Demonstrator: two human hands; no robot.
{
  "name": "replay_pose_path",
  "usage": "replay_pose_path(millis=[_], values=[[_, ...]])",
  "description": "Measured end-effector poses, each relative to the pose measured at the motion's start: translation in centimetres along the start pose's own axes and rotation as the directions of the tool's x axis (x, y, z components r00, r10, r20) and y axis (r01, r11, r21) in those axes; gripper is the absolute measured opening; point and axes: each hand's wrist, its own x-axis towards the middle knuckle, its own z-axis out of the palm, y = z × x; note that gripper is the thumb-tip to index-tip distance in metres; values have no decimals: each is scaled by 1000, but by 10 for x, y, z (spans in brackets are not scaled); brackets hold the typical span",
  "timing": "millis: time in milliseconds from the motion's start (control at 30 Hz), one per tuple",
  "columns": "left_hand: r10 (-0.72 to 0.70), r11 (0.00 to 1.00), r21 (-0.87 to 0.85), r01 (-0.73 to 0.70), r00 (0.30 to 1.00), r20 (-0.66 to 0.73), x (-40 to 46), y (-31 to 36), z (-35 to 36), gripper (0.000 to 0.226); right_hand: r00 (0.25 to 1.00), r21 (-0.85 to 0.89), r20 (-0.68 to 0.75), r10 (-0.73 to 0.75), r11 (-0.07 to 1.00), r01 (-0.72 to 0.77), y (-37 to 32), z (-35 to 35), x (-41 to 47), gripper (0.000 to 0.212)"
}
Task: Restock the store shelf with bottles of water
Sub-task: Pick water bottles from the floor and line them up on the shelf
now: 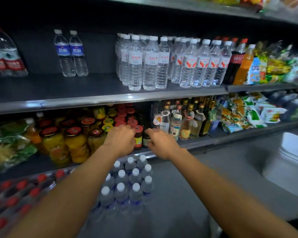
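Hands [141, 141] empty, above water-bottle pack [127, 182].

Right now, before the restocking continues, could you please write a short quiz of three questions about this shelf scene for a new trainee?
1. True or false: two blue-labelled clear water bottles stand alone on the dark upper shelf, with bare shelf on both sides.
2. Multiple choice: the pack of white-capped water bottles is
A. on the top shelf
B. low down, below the forearms
C. among the yellow fruit jars
3. Fill in: the left hand and the right hand are both held in front of the small ____-lidded jars.

Key: 1 true; 2 B; 3 red.
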Motion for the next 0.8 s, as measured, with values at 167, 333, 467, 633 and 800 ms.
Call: replay_pose_path(millis=[167,333,467,633,800], values=[[53,995,-93,-40,988,148,-50,32,58,23,993,99,105,61,993,-72,-11,64,-60,31],[77,986,-165,-31,957,279,-92,55,122,25,970,227,200,142,956,-187,-17,139,-99,31],[103,963,-270,0,925,367,-116,59,176,23,937,292,279,210,911,-291,-18,194,-121,32],[102,969,-244,24,864,492,-136,62,234,28,872,321,409,270,851,-415,-21,254,-141,39],[109,966,-255,42,828,550,-139,55,269,25,829,375,399,392,755,-538,-8,283,-133,44]])
